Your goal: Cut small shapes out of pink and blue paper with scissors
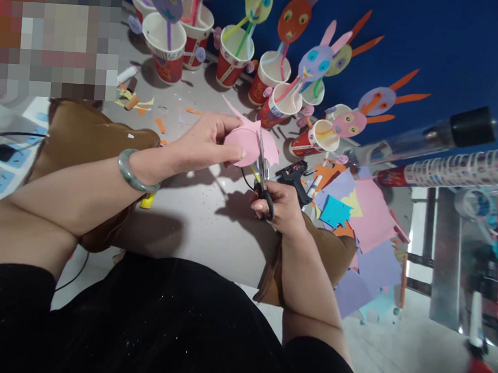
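Note:
Between the thumb and fingers of my left hand is a piece of pink paper with a rounded edge, and a thin strip of it sticks up at the top. My right hand grips black-handled scissors, fingers wrapped round the loops. The blades point up and away from me and lie across the pink paper at its right part. A black glue gun rests on the table just beyond my right hand. Part of a yellow item shows behind the scissors; its kind is unclear.
Paper cups with paper animal faces on straws line the back by a blue wall. Coloured paper sheets pile up at right, near a long stack of cups. Paper scraps lie at left. Brown cushions sit under my forearms.

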`<state>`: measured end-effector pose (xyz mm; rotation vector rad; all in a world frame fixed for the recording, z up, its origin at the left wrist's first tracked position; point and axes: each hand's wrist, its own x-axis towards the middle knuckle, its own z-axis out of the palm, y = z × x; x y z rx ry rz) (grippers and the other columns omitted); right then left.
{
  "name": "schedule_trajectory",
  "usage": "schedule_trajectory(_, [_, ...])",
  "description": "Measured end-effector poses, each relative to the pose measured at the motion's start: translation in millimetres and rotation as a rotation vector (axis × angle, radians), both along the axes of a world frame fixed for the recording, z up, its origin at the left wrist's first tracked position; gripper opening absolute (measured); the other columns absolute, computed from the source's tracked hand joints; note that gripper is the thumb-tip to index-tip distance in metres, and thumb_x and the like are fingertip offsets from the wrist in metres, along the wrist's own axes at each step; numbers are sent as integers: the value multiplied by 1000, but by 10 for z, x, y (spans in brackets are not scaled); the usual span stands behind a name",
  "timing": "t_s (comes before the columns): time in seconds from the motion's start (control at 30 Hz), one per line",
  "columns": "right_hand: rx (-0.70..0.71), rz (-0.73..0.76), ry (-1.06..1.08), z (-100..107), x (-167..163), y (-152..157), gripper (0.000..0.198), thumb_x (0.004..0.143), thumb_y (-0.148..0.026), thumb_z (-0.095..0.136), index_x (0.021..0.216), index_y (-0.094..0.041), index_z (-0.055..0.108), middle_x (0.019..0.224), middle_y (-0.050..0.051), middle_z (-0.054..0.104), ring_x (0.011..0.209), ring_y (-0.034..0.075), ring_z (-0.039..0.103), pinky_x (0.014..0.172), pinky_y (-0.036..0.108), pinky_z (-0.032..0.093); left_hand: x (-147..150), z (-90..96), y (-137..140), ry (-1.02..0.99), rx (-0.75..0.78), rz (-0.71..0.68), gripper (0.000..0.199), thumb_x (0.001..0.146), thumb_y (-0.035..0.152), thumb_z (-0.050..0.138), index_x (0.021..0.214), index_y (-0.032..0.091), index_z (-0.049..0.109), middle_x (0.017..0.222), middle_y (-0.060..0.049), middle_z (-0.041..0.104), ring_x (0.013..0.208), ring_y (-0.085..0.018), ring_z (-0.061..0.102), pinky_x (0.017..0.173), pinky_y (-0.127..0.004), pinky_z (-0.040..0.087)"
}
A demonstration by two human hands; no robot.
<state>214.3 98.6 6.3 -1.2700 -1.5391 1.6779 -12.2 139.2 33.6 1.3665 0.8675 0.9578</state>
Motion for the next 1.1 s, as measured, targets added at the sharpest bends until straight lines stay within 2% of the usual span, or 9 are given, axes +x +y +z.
schedule_trajectory(0.23, [4, 22, 4, -29, 21, 4, 63, 50, -70, 88, 59, -19, 52, 45, -5, 53, 40, 8, 43, 40, 23, 30, -2, 16, -13, 30, 21, -9, 9, 67, 19, 67, 63, 20, 59, 59, 1, 58, 54, -10, 50, 48, -25, 35])
schedule_trajectory(0.43, [-12, 16, 7, -49, 25, 2, 63, 49, -69, 89, 58, -20, 51, 45, -5, 52, 40, 8, 43, 40, 23, 29, 0, -24, 11, -7, 71, -51, 11, 65, 16, 66, 59, 20, 57, 56, 2, 53, 52, -9, 44, 46, -24, 29])
schedule_trajectory(0.93, [14, 28, 8, -10, 20, 7, 63, 53, -70, 87, 58, -20, 50, 44, -5, 51, 38, 8, 42, 40, 23, 28, -24, -4, 8, 65, 25, -57, 9, 66, 17, 66, 63, 21, 58, 57, 2, 55, 53, -10, 45, 47, -26, 32])
schedule_trajectory(1.1, [18, 18, 7, -9, 16, 13, 65, 52, -70, 87, 55, -21, 45, 41, -5, 50, 37, 8, 42, 40, 23, 27, -22, -1, -1, 83, 21, -20, 9, 68, 16, 65, 64, 21, 59, 57, 1, 56, 54, -10, 47, 47, -25, 33])
